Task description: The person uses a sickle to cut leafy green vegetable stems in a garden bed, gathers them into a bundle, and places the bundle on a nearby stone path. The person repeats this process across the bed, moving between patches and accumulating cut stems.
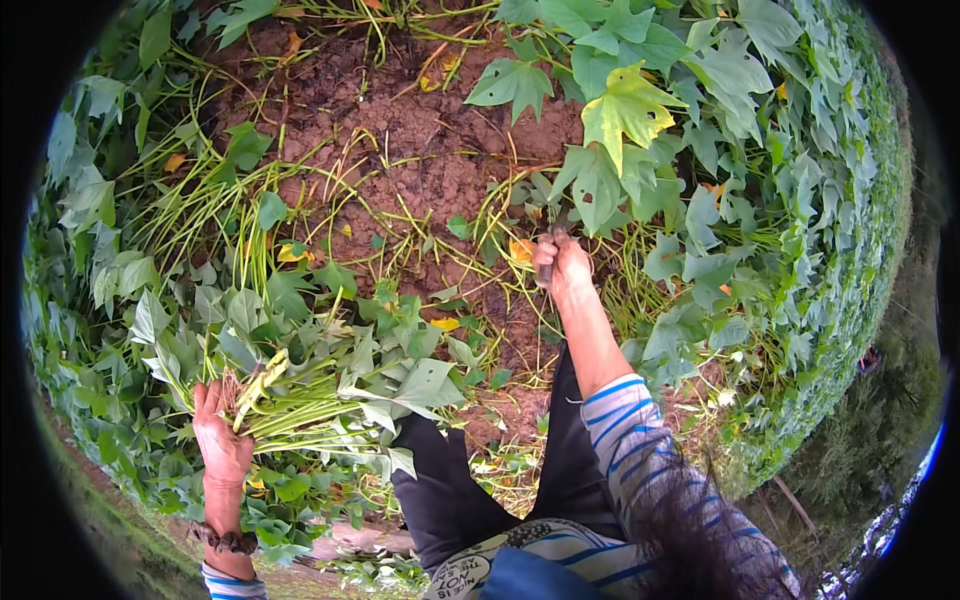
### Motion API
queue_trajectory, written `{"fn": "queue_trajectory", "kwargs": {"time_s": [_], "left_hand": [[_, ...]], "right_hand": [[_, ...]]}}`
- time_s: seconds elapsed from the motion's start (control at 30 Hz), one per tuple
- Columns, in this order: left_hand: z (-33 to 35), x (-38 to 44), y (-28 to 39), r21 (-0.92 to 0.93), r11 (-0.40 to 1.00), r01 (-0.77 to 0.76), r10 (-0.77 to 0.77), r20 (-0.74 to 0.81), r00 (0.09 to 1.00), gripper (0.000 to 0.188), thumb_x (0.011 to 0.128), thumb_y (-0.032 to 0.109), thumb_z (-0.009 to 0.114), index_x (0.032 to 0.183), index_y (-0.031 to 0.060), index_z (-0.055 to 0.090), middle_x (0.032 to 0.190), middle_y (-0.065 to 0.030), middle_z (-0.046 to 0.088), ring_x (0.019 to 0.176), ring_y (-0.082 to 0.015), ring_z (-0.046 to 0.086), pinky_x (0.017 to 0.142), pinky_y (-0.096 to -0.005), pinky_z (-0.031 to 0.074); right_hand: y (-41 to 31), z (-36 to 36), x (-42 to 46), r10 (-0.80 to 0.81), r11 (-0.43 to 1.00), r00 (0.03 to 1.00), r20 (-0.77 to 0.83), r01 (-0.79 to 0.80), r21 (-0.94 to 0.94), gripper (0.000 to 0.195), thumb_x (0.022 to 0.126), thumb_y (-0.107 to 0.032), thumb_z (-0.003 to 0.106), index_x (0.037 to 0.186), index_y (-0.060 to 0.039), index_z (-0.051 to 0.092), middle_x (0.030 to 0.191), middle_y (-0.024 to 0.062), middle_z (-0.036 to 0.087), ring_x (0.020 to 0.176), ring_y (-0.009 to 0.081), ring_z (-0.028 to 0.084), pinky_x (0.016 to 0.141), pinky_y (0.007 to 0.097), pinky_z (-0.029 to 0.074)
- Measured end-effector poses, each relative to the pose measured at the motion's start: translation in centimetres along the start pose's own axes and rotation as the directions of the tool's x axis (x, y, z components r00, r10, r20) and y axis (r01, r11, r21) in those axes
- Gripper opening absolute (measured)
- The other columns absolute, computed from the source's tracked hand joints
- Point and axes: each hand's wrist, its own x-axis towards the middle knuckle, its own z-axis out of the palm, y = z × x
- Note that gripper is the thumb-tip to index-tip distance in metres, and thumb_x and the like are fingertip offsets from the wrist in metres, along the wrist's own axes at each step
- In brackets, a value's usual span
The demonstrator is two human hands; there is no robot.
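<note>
My left hand (223,446) grips a thick bundle of cut green leaf stems (311,409), held sideways at the lower left. The leafy end of the bundle, with broad lobed leaves (427,384), points right towards my dark-trousered knee. Further forward and to the right, my right hand (568,266) has its fingers curled closed among the vines. A leaf stem seems to run up from its fingertips, though the fingers mostly hide it. A yellowing orange leaf (521,251) lies just left of those fingers. A large yellow-green leaf (628,112) hangs above that hand.
Reddish-brown soil (442,169) shows between the rows, with creeping vines (360,199) strung across it. Dense foliage (787,247) stands on the right, and long bare stalks (202,202) lean at the left. A grassy strip (112,517) borders the lower left.
</note>
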Motion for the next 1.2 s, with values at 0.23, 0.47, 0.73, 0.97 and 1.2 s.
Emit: {"fn": "queue_trajectory", "kwargs": {"time_s": [0.23, 0.47, 0.73, 0.97, 1.2], "left_hand": [[-2.0, -2.7, -2.0, 0.045, 0.997, 0.067, -0.062, -0.116, 0.991, 0.053, 0.054, -0.003, 0.060, 0.106, 0.0024, 0.062, 0.103, -0.0177, 0.060, 0.098, -0.0454, 0.052, 0.098, -0.0505, 0.039], [-11.0, -0.2, 0.5, 0.232, 0.971, -0.059, 0.032, 0.121, 0.992, 0.039, 0.052, -0.002, 0.060, 0.091, -0.0007, 0.061, 0.085, -0.0133, 0.057, 0.086, -0.0381, 0.050, 0.081, -0.0453, 0.043], [-3.3, 3.4, 6.1, 0.202, 0.627, -0.752, 0.506, 0.628, 0.591, 0.007, 0.064, 0.007, 0.065, 0.070, 0.0101, 0.064, 0.070, -0.0020, 0.061, 0.083, -0.0170, 0.057, 0.082, -0.0314, 0.050], [14.8, 6.5, 15.0, -0.201, 0.511, -0.836, 0.753, 0.573, 0.323, 0.015, 0.081, 0.012, 0.055, 0.087, 0.0183, 0.067, 0.124, 0.0061, 0.055, 0.090, -0.0173, 0.062, 0.073, -0.0298, 0.051], [11.8, 5.3, 17.0, -0.035, 0.476, -0.879, 0.587, 0.757, 0.288, 0.014, 0.082, 0.015, 0.057, 0.092, 0.0112, 0.067, 0.106, -0.0020, 0.064, 0.093, -0.0167, 0.060, 0.073, -0.0286, 0.049]], "right_hand": [[10.2, 4.3, -17.7, 0.115, 0.944, 0.988, 0.104, -0.076, -0.321, 0.010, 0.101, -0.018, 0.035, 0.102, -0.0122, 0.043, 0.063, -0.0008, 0.040, 0.043, 0.0079, 0.033, 0.037, 0.0222, 0.030], [15.2, -1.8, -27.1, 0.586, 0.453, 0.810, -0.016, -0.344, -0.823, 0.032, 0.099, -0.021, 0.044, 0.131, -0.0173, 0.045, 0.064, -0.0031, 0.040, 0.048, 0.0063, 0.039, 0.040, 0.0223, 0.032], [14.1, -9.9, -26.5, 0.415, -0.122, 0.806, 0.422, 0.509, -0.852, 0.047, 0.091, -0.016, 0.050, 0.136, -0.0046, 0.040, 0.081, 0.0235, 0.062, 0.069, 0.0411, 0.061, 0.063, 0.0479, 0.050], [11.5, -12.8, -26.0, 0.641, -0.308, 0.722, 0.262, 0.554, -0.773, 0.030, 0.088, -0.017, 0.047, 0.109, 0.0039, 0.050, 0.068, 0.0245, 0.059, 0.068, 0.0431, 0.060, 0.063, 0.0514, 0.049], [7.1, -13.3, -26.9, 0.634, -0.216, 0.677, 0.375, 0.620, -0.754, 0.035, 0.092, -0.020, 0.047, 0.124, -0.0044, 0.049, 0.074, 0.0222, 0.061, 0.070, 0.0405, 0.061, 0.065, 0.0501, 0.049]]}}
